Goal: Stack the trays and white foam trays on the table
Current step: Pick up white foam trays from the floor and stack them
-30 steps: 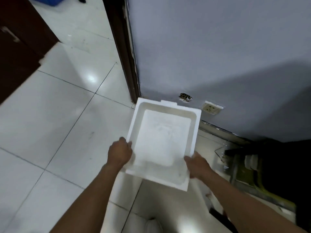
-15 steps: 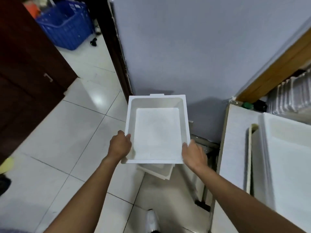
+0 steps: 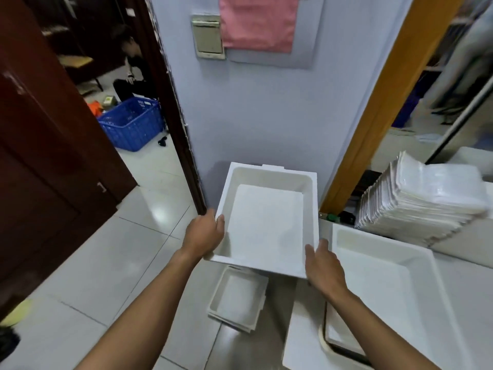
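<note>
I hold the white foam tray [image 3: 266, 225] in the air between my two hands, in front of the pale wall. My left hand [image 3: 204, 233] grips its left rim near the close corner, with the thumb over the edge. My right hand [image 3: 324, 268] holds the near right corner, thumb up against the side; its fingers are hidden beneath. The tray is above the floor, just left of the table [image 3: 469, 295], where a second foam tray [image 3: 381, 284] lies. Below it, floor trays [image 3: 237, 300] are stacked.
</note>
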### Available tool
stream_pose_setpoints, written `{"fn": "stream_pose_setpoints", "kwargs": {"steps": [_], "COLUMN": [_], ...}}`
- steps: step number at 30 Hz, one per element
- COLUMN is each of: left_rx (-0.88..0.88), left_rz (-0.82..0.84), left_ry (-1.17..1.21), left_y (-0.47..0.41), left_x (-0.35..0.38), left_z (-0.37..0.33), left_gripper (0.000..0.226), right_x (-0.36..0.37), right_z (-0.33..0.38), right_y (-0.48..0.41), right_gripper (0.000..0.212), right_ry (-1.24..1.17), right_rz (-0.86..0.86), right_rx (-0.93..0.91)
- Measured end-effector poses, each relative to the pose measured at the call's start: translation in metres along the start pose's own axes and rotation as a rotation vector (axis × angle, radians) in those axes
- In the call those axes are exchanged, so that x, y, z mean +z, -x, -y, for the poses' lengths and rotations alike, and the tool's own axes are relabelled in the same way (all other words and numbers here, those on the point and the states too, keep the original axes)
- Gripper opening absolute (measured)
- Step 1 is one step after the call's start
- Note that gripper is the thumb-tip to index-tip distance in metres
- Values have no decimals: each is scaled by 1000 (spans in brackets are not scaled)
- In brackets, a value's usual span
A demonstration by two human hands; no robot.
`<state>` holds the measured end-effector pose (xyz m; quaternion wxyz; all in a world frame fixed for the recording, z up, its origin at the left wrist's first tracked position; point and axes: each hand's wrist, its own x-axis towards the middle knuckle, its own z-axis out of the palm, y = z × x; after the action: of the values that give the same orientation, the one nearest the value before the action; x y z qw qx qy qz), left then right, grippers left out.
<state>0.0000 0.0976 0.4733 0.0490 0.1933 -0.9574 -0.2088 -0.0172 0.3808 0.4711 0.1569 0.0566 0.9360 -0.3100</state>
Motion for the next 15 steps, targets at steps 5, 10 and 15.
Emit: {"fn": "stream_pose_setpoints", "kwargs": {"steps": [5,10,15], "left_rx": [95,145,190], "left_rz": [-28,-25,25], "left_ry": [26,78,103], "left_y": [12,25,38], "left_x": [-18,-18,-9], "left_z": [-56,-106,-142], "left_gripper": [31,32,35], "right_x": [-58,-105,-138], "right_z": [-21,-48,-76], "right_y": [10,21,33], "right_gripper": [40,30,34], "right_ry": [-32,-2,-52], "right_rz": [-50,-123,-152], "right_rx": [-19,-47,-7]}}
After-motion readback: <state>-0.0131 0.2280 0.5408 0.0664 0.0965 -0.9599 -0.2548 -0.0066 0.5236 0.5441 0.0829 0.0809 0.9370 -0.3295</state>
